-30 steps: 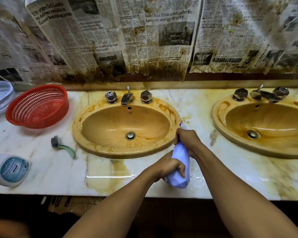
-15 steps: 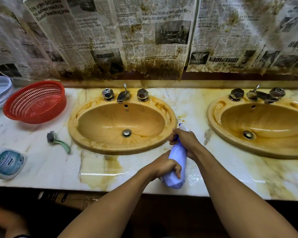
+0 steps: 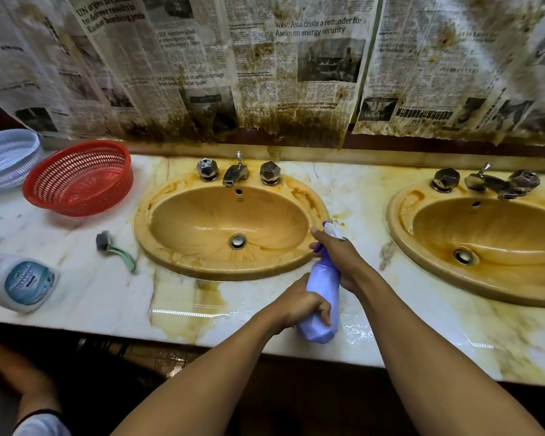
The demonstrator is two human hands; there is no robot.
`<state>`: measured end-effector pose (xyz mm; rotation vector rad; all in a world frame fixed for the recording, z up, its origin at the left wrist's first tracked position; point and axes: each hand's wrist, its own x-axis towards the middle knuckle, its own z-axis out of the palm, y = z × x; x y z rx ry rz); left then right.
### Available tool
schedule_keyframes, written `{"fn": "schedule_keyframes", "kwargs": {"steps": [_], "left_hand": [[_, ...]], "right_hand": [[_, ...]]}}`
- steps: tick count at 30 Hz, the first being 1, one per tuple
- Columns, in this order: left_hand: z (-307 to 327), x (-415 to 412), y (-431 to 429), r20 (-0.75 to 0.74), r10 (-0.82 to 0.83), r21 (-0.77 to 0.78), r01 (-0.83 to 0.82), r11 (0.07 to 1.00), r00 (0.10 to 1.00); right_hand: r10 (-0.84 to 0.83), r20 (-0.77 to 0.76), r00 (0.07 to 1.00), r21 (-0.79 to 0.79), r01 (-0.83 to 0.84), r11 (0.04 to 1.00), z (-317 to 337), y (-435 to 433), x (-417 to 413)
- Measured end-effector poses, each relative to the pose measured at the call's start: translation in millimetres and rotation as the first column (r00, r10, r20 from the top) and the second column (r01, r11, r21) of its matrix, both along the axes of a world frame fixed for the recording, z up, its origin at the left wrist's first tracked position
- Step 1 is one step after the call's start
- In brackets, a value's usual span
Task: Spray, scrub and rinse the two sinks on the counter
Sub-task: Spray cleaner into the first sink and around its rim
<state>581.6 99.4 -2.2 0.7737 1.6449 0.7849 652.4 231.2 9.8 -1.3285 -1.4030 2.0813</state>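
1. Spray bottle (image 3: 323, 291): leaning near the counter's (image 3: 422, 325) front edge, nozzle just beside the left sink's (image 3: 233, 272) rim.
2. Left grip (image 3: 302, 305): clasping the bottle's lower body.
3. Right grip (image 3: 339, 254): wrapping the bottle's neck.
4. Stained right sink (image 3: 397, 228): lying well apart from the left sink.

Red perforated plastic basket (image 3: 76, 180) near the rear left corner of the white marble worktop (image 3: 101, 297). Just beside it, at the left edge, sits a white perforated plastic basket (image 3: 7, 155), partly out of view. Printed newspaper sheets (image 3: 202, 73) hang on the wall above the rear edge, their lower margins stained dark brown. Yellow-brown streaks mark the worktop toward its front edge.
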Motion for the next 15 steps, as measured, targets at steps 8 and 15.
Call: {"fn": "schedule_keyframes", "kwargs": {"steps": [8, 15], "left_hand": [[9, -53, -19, -0.035, 0.278, 0.138, -0.271, 0.953, 0.960], [24, -160, -76, -0.166, 0.588, 0.349, -0.510, 0.786, 0.792]], "right_hand": [[0.258, 0.033, 0.966, 0.347, -0.253, 0.903, 49, -17, -50], [0.497, 0.094, 0.863, 0.611, -0.444, 0.655, 94, -50, -130]]}}
